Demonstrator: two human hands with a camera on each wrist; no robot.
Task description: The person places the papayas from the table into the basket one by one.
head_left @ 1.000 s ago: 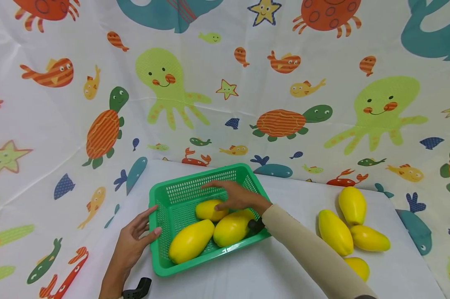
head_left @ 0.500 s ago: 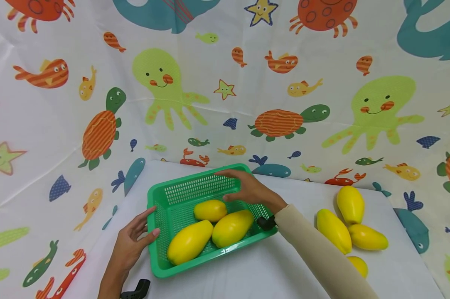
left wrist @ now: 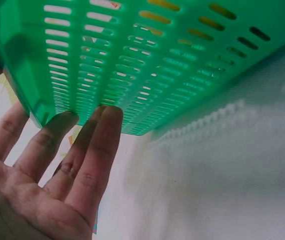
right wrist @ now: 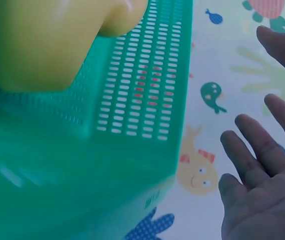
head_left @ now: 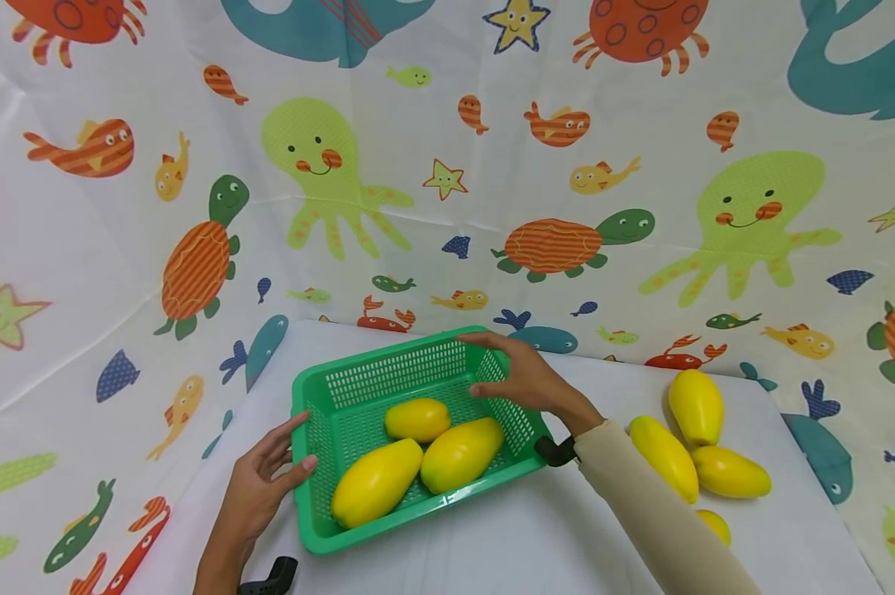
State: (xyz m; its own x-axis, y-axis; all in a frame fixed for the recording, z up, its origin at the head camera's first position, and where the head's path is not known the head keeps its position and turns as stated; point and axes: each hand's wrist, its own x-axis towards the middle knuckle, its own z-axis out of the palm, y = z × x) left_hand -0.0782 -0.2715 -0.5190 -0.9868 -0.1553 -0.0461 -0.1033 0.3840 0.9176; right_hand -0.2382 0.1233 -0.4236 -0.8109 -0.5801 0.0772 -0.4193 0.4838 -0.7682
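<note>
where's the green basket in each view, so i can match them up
Head: basket, lower centre.
Left wrist: basket across the upper part, seen from outside.
Right wrist: basket on the left, reaching past the middle.
Shared landmark: yellow fruit inside it, only glimpsed in the left-wrist view.

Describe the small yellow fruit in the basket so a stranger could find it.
On the white table sits a perforated green basket. Inside, the small yellow fruit lies behind two larger fruits in the head view; it is the smallest of the three.
</note>
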